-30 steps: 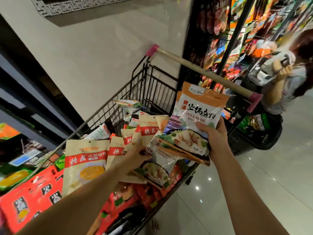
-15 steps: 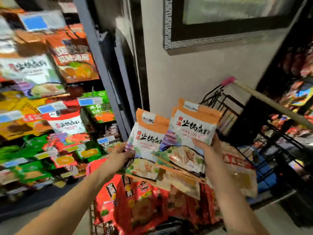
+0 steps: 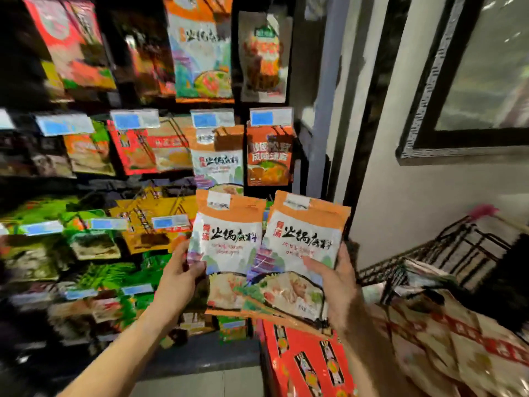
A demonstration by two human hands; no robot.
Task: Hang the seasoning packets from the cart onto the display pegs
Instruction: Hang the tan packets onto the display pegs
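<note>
My left hand (image 3: 179,277) grips one orange-and-white seasoning packet (image 3: 227,239) by its left edge. My right hand (image 3: 336,285) holds a second, matching packet (image 3: 305,239) by its lower right, with more packets stacked behind it. Both packets are upright, side by side, in front of the display. Directly above them a matching packet (image 3: 219,161) hangs on a display peg under a blue price tag (image 3: 211,118). The black wire cart (image 3: 469,250) stands at the right, with red packets (image 3: 309,365) and beige packets (image 3: 458,348) in it.
Rows of hanging packets fill the dark display (image 3: 94,156) on the left, each row with blue price tags. An orange packet (image 3: 269,156) hangs just right of the matching one. A grey upright post (image 3: 323,116) and a white wall with a framed panel (image 3: 469,81) stand to the right.
My view has swung from the cart to the display. Both hands lifted the packets out of the cart and raised them in front of the pegs, one packet now separated into my left hand.
</note>
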